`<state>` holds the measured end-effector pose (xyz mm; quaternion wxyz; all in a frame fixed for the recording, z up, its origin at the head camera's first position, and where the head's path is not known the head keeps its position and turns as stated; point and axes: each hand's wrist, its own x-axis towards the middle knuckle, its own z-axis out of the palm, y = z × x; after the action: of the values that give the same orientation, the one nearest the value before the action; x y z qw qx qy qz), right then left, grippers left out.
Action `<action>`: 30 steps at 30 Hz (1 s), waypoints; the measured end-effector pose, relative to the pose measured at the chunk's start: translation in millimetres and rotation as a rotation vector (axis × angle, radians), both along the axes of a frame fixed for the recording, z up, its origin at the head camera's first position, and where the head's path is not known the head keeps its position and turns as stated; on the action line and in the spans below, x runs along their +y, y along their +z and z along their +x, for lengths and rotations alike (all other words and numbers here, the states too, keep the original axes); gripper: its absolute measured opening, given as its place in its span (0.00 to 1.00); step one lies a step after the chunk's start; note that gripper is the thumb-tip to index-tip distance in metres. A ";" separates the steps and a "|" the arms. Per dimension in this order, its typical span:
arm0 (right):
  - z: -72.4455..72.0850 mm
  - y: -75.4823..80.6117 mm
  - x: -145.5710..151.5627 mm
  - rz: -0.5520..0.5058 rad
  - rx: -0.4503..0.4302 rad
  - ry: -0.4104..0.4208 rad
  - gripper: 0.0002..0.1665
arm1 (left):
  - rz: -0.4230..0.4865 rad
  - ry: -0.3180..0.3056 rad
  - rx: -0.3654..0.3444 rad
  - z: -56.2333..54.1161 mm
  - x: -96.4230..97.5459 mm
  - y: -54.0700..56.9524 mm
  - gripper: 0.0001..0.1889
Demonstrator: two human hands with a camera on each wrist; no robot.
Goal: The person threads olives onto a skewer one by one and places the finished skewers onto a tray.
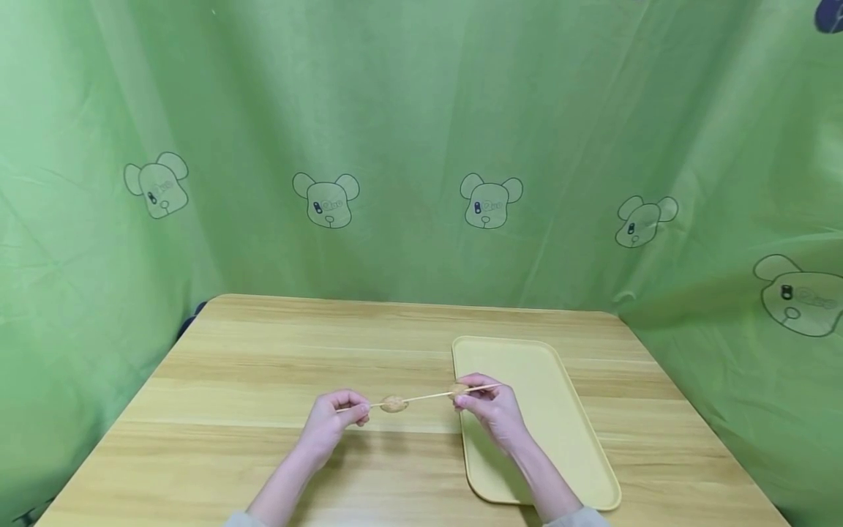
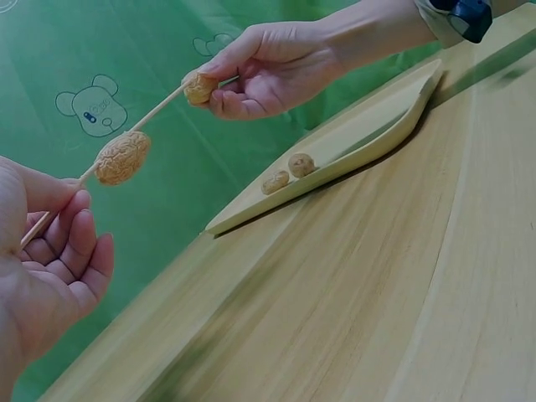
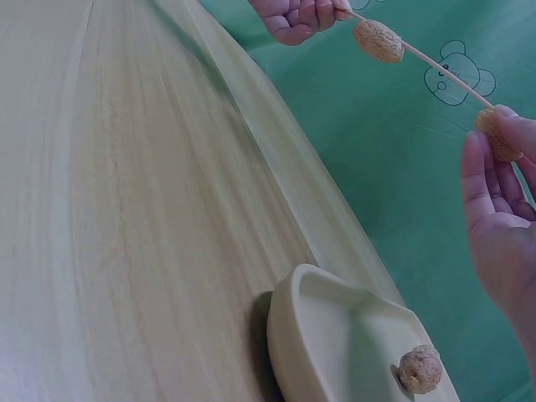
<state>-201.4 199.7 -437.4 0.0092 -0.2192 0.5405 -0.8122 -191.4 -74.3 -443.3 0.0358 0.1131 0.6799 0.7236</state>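
My left hand pinches a thin wooden skewer near one end, between thumb and forefinger. Close to those fingertips, a wrinkled tan oval ball is threaded on the stick. My right hand grips a second wrinkled ball farther along the skewer, its thumb on one side and fingers on the other. In the head view the stick's far end sticks out past this ball, over the right hand. Both hands hold the skewer up above the table, nearly level, slanting slightly up to the right.
Below the right hand lies a cream rectangular tray with a raised rim. Two more wrinkled balls rest in it in the left wrist view. The wooden table is enclosed by green curtains printed with bear heads.
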 end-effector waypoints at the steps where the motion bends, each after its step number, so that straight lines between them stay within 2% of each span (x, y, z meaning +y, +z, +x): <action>1: 0.1 0.0 0.0 0.001 -0.003 -0.001 0.19 | -0.005 0.001 0.002 -0.1 0.3 0.3 0.09; 5: 0.3 -0.7 0.4 -0.007 -0.006 0.006 0.20 | -0.017 0.011 -0.003 -1.0 1.7 0.8 0.06; 15: -1.4 -6.2 -1.1 -0.020 -0.018 0.005 0.18 | -0.020 0.009 -0.017 -2.8 3.9 1.2 0.09; 30: -2.1 -9.0 -7.9 -0.053 0.004 0.027 0.21 | -0.044 0.025 -0.006 -3.3 4.4 8.2 0.08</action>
<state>-203.5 191.8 -446.4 0.0133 -0.2284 0.5158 -0.8256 -194.7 -69.9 -435.0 0.0313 0.1014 0.6968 0.7094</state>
